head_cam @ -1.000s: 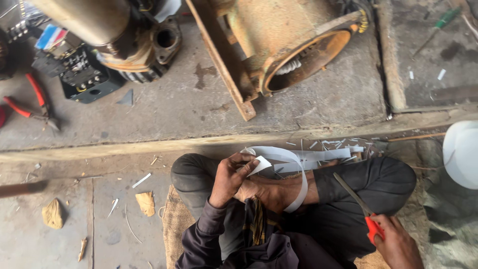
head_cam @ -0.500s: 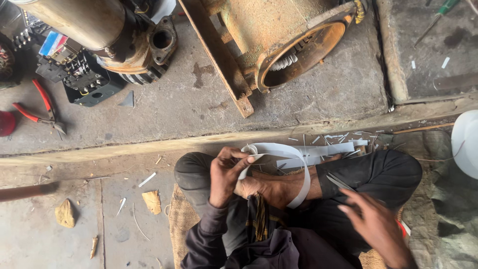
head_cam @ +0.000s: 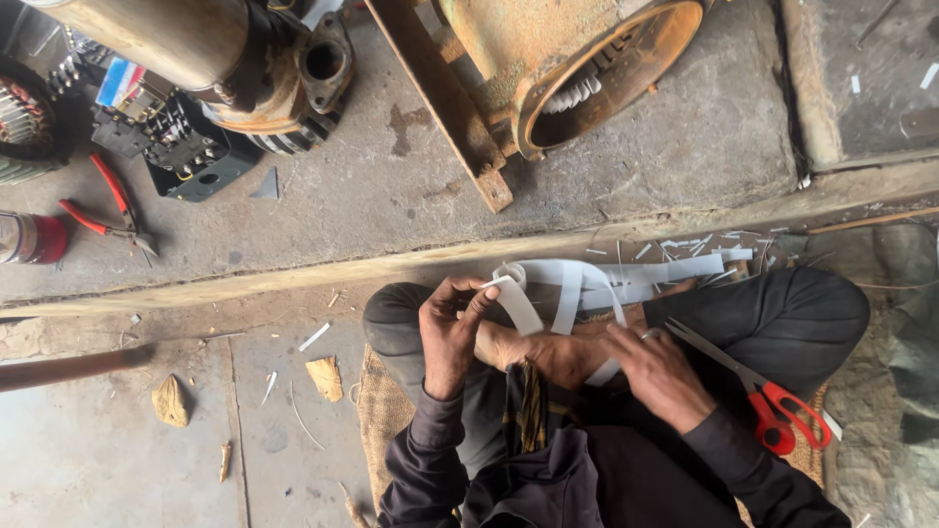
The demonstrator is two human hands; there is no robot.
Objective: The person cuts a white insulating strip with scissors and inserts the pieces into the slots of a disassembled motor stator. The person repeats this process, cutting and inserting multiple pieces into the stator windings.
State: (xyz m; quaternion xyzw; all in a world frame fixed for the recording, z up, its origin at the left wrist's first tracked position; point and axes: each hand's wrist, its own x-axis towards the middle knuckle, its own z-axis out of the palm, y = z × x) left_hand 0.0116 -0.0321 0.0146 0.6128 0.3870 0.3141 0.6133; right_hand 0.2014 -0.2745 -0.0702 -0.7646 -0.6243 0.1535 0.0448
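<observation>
Here your left hand (head_cam: 452, 337) pinches the white paper strip (head_cam: 572, 293) above your lap, while your right hand (head_cam: 657, 370) presses its lower loop, fingers flat. The red-handled scissors (head_cam: 773, 401) lie on your thigh; shaping seems underway, and trimming would need them.

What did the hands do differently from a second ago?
The right hand let go of the red-handled scissors, which now lie on the leg, and moved in to the white strip. The left hand still pinches the strip's end. The red pliers and rusty motor housing stayed put.
</observation>
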